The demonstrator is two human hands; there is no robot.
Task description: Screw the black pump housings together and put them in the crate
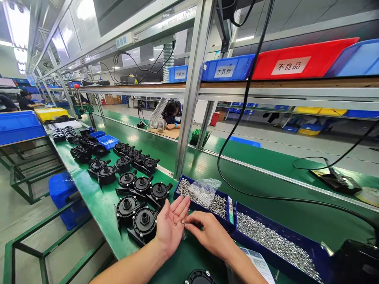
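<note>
My left hand is turned palm up over the green bench, fingers spread, with a couple of small screws lying in the palm. My right hand reaches toward it, thumb and finger pinched on one small screw at the palm's edge. Just behind both hands stands a blue tray of long screws with a clear plastic bag lying on it. Black round pump housings lie left of my left hand.
A second blue tray of small silver parts sits to the right. More black housings line the green bench farther back. A metal post and a black cable rise behind the trays. People work at distant benches.
</note>
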